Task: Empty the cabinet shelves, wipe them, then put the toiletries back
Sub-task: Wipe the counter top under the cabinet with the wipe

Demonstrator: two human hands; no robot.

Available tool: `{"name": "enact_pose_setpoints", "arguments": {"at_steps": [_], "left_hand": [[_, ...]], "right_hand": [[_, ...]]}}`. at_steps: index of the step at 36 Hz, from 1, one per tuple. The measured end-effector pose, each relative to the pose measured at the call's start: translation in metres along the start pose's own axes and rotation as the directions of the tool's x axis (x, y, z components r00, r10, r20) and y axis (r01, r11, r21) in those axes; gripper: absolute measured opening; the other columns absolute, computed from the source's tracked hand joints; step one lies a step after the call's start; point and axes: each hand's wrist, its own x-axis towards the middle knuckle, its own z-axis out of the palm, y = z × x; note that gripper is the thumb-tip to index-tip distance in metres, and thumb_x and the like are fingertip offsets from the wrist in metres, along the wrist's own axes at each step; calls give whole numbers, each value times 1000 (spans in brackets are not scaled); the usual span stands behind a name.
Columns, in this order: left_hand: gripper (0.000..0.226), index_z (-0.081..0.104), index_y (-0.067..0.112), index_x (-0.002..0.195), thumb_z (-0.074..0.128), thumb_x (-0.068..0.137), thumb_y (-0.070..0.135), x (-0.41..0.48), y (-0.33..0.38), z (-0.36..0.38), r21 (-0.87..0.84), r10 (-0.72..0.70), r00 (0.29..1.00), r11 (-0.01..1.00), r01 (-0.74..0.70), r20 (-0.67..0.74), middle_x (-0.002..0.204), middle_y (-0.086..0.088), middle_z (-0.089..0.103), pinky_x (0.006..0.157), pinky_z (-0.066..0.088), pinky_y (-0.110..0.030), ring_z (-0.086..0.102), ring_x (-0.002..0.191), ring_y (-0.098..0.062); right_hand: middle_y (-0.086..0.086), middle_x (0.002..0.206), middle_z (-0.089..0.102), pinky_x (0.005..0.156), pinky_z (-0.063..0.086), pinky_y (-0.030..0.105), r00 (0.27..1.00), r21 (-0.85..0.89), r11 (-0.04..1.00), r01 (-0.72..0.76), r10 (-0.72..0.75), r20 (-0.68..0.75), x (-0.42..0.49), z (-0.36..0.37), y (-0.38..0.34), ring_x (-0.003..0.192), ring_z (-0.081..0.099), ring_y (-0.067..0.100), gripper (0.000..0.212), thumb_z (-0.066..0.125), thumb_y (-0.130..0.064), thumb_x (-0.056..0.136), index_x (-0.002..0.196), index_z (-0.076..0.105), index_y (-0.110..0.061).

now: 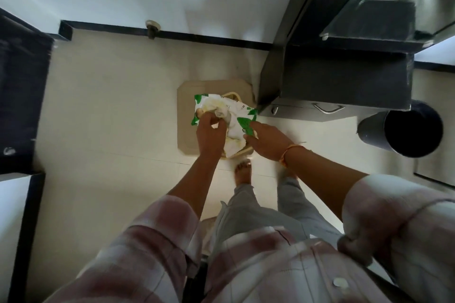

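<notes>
A white and green pack of wet wipes (236, 112) hangs in the air above a beige tray (185, 103) on the floor. My left hand (211, 131) pinches a crumpled white wipe (225, 115) at the pack's opening. My right hand (267, 141) grips the pack's right end by its green corner. The dark cabinet (344, 79) stands to the right, with a shelf (369, 22) higher up in it. A basket rim shows under the pack; what it holds is hidden.
A dark round bin (403, 130) stands on the floor right of the cabinet. A drawer handle (328, 108) is at the cabinet's base. A black unit (22, 96) fills the left edge. My bare foot (243, 172) is on the pale tiles below the tray.
</notes>
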Motion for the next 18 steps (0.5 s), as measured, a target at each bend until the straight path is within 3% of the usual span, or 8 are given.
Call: {"name": "enact_pose_setpoints", "arguments": {"at_steps": [2, 4, 7, 10, 12, 15, 18], "left_hand": [[8, 60, 18, 91, 67, 86, 18, -10, 16, -2, -25, -6, 999, 1000, 8, 46, 89, 9, 66, 76, 47, -20, 62, 85, -7], [9, 60, 16, 91, 67, 87, 19, -21, 31, 1, -6, 19, 993, 1000, -18, 119, 86, 11, 65, 72, 45, -14, 60, 81, 0], [8, 58, 14, 88, 65, 88, 15, -34, 52, 16, 25, 87, 958, 995, -97, 273, 80, 9, 63, 65, 41, -6, 57, 73, 4], [5, 57, 17, 95, 61, 93, 17, -46, 77, 42, 77, 127, 899, 982, -174, 420, 81, 9, 60, 65, 43, -7, 56, 73, 0], [12, 58, 19, 107, 58, 95, 21, -52, 94, 62, 105, 125, 866, 974, -200, 484, 87, 9, 62, 67, 46, -9, 58, 78, -1], [6, 58, 18, 97, 60, 92, 21, -54, 116, 98, 177, 156, 834, 941, -288, 530, 87, 2, 63, 73, 51, -27, 60, 79, -13], [4, 58, 18, 91, 60, 91, 22, -62, 144, 150, 290, 176, 791, 866, -407, 586, 90, 1, 59, 72, 48, -30, 58, 80, -16]], "right_hand": [[8, 138, 54, 106, 42, 36, 999, 240, 971, -22, 30, -31, 0, -7, -8, 122, 54, 28, 45, 40, -43, 102, 141, 43, -19], [4, 127, 60, 103, 47, 45, 994, 503, 864, -15, 69, -89, 1, -16, -12, 114, 59, 24, 44, 41, -52, 98, 130, 50, -25], [2, 119, 58, 100, 50, 44, 990, 694, 719, 24, 79, -115, -7, -35, -4, 111, 57, 22, 35, 45, -42, 100, 128, 51, -22], [1, 132, 56, 100, 51, 40, 989, 758, 651, 38, 81, -120, -17, -53, 26, 118, 57, 20, 44, 58, -32, 96, 138, 48, -26], [4, 122, 64, 92, 55, 31, 982, 760, 646, 72, 87, -167, -25, -65, 50, 111, 62, 18, 39, 63, -26, 94, 132, 57, -21], [2, 103, 71, 69, 51, 11, 941, 730, 674, 114, 164, -297, -42, -87, 85, 91, 66, 10, 27, 68, -23, 90, 117, 69, -16], [-1, 93, 71, 72, 58, 23, 858, 712, 699, 57, 330, -393, -54, -110, 135, 86, 67, 14, 20, 72, -27, 87, 105, 72, -18]]}}
